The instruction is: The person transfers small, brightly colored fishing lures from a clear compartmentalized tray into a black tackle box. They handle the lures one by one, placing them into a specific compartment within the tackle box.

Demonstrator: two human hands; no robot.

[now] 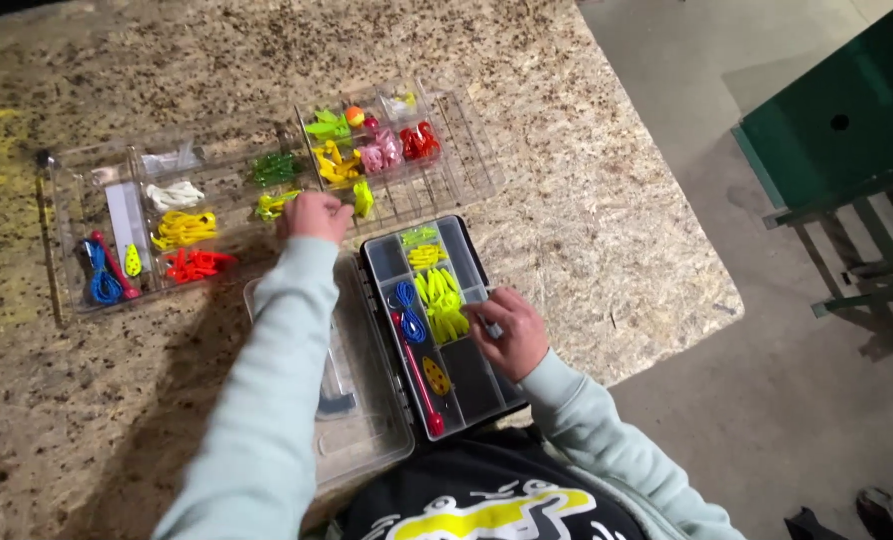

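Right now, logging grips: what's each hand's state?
Left hand: closed over the clear tray; contents hidden.
Right hand: fingers curled at the black box.

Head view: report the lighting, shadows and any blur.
Head view: light falls unevenly, bright on the stone counter at right, dim at left; the left hand and its sleeve cast a dark shadow leftward; the clear tackle box shows faint glare; the right hand looks slightly soft; edges bend a little.

The scene is viewed from a single head-worn camera, aimed steeply down and close over the speckled counter (587, 200); no second view is given.
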